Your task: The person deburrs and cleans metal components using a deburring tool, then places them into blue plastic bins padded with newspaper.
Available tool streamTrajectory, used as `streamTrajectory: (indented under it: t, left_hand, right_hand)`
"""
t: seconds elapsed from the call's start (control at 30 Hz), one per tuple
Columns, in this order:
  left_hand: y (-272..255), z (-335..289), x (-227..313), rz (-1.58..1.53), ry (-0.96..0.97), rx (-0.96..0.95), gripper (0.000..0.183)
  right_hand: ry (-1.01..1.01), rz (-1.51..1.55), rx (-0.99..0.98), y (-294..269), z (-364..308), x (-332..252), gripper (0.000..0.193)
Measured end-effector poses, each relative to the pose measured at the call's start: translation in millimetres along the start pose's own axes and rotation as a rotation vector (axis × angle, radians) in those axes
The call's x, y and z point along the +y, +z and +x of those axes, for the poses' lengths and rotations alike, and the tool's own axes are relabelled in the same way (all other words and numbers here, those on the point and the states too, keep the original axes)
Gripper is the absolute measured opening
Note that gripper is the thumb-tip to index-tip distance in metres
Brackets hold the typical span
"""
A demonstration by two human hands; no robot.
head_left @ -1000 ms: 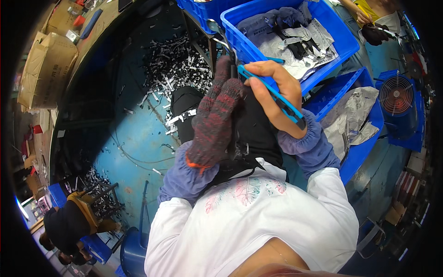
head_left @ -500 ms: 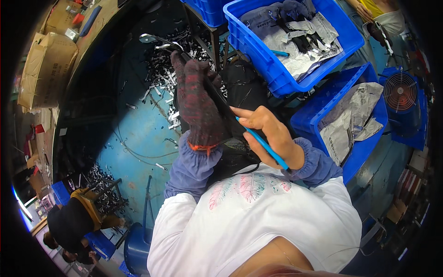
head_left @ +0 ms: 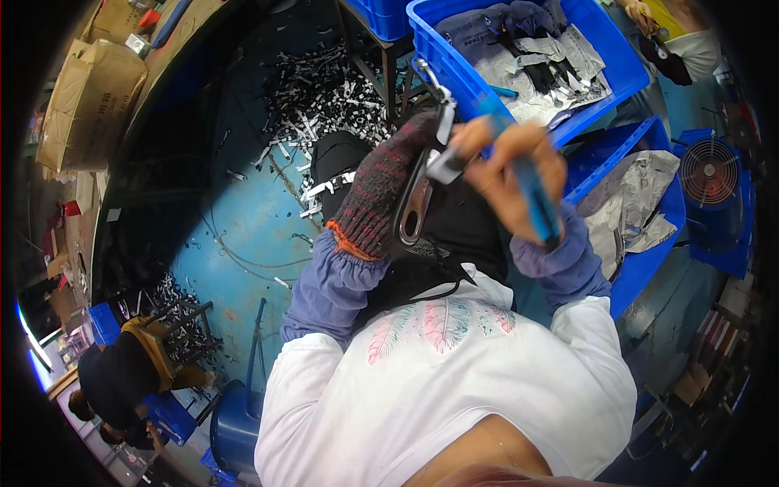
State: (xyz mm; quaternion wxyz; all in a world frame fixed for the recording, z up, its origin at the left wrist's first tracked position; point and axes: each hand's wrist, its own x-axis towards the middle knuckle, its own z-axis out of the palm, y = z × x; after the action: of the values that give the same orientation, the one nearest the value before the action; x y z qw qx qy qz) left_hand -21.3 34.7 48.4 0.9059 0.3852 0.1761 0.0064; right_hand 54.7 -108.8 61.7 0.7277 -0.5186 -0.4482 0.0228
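Note:
My left hand (head_left: 381, 183), in a dark knitted glove with red flecks, is closed around a long dark handle-like piece (head_left: 415, 203) with an oval slot at its near end. A shiny metal part (head_left: 442, 93) sticks out beyond the glove at the far end. My bare right hand (head_left: 507, 174) is smeared by motion and holds a slim blue pen-shaped tool (head_left: 534, 195), slanting across the palm. Between the hands shows a pale, glossy strip (head_left: 445, 166) close to the right fingertips; whether they pinch it I cannot tell.
Ahead on the right stands a blue crate (head_left: 527, 134) with paper and dark pieces; a second blue crate (head_left: 625, 284) with paper is nearer. White and black scraps (head_left: 324, 101) litter the floor. A fan (head_left: 708, 170) stands at far right, cardboard boxes (head_left: 89, 109) at left. Other people are nearby.
The dark piece has turned so its slotted end shows, and my left hand has tilted rightward. My right hand has moved up and right with the blue tool, now more upright.

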Motion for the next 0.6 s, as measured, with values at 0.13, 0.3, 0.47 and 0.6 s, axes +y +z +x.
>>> streamTrajectory:
  t: [0.13,0.3,0.47,0.6]
  left_hand:
    - [-3.6,-8.9,14.2,-0.126,-0.368,-0.153,0.044]
    - [5.1,-33.6,22.5,0.265,-0.331,-0.266,0.044]
    - [-13.9,-46.3,21.8,-0.02,-0.548,-0.25,0.051]
    - [-25.1,-53.6,19.2,-0.229,-0.501,-0.259,0.051]
  right_hand:
    - [0.266,0.342,0.313,-44.8,29.5,-11.9,0.015]
    - [0.253,0.293,0.433,-117.5,50.3,13.9,0.014]
    - [0.06,0.341,0.523,-153.3,56.4,15.0,0.017]
    - [0.164,-0.078,0.225,-80.8,31.9,47.8,0.019]
